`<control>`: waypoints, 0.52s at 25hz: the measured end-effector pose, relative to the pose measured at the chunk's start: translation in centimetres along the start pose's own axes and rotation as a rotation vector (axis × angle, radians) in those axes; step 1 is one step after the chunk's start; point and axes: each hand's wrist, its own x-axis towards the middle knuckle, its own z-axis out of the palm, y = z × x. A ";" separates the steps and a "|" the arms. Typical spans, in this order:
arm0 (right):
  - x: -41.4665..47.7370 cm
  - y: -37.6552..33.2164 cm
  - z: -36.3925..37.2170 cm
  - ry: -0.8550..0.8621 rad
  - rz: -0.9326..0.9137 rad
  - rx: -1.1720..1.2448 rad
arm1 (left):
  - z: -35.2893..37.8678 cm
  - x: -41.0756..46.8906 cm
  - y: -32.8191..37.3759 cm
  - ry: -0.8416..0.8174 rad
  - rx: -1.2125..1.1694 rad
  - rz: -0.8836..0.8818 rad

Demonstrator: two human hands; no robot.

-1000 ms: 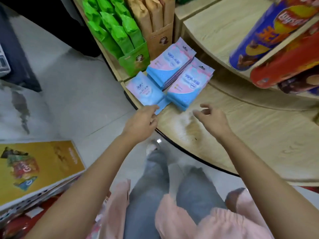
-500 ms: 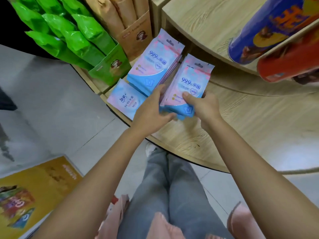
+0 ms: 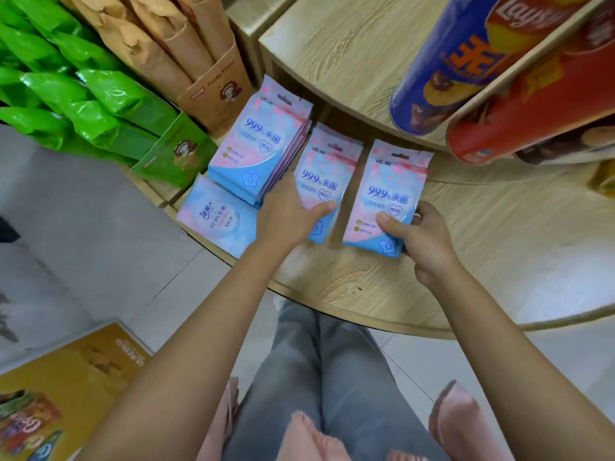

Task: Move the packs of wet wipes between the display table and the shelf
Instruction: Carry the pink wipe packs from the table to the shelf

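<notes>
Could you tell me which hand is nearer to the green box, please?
Left. The left hand holds a pack right of the green box; the right hand holds another pack farther right.

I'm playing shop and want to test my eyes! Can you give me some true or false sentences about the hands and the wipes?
1. The left hand holds the middle wipes. True.
2. The right hand is empty. False: it grips the right pack, thumb on its front.
3. The green bags are to the left of all the wipes. True.
4. The two held lots of wipes overlap. False: a strip of bare table shows between them.
</notes>
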 end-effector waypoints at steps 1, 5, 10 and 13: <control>0.0 0.1 -0.3 -0.002 0.000 -0.001 | 0.3 -0.1 0.2 0.021 0.031 -0.013; -0.1 0.4 -0.6 -0.018 -0.012 -0.006 | 0.7 -0.8 0.8 0.136 0.140 -0.050; -0.2 0.7 -0.2 -0.059 -0.005 -0.023 | 0.1 -2.1 1.3 0.156 0.178 -0.131; -0.3 0.6 -0.1 -0.081 0.008 -0.020 | -0.4 -2.5 1.4 0.195 0.355 -0.133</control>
